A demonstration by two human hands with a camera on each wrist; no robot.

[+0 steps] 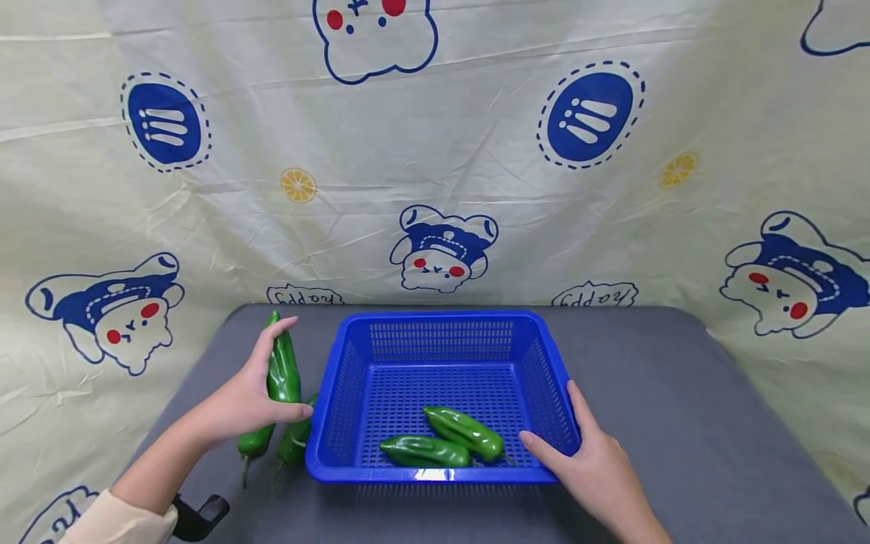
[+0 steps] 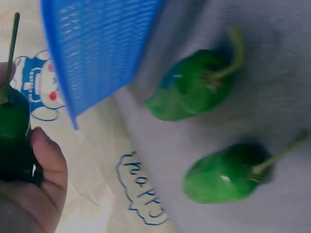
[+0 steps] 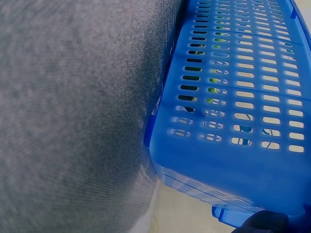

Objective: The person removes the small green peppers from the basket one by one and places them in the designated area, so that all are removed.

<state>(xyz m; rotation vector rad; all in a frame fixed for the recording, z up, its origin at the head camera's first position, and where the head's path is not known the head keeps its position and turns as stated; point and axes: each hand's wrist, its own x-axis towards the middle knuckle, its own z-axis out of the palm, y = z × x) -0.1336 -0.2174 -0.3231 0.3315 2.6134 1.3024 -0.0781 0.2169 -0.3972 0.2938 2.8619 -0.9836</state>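
Observation:
A long green pepper, stem end up, is held in my left hand between thumb and fingers, left of the blue plastic basket. The left wrist view shows the held pepper at its left edge, with the thumb along its side. Two more green peppers lie on the table beside the basket: one pepper below my hand, another pepper against the basket's left side. Inside, a front pepper and a rear pepper lie on the mesh floor. My right hand grips the basket's right rim, thumb inside.
The grey tabletop extends to both sides of the basket. Behind it hangs a pale cloth printed with cartoon bears. A black strap-like piece is near the left sleeve.

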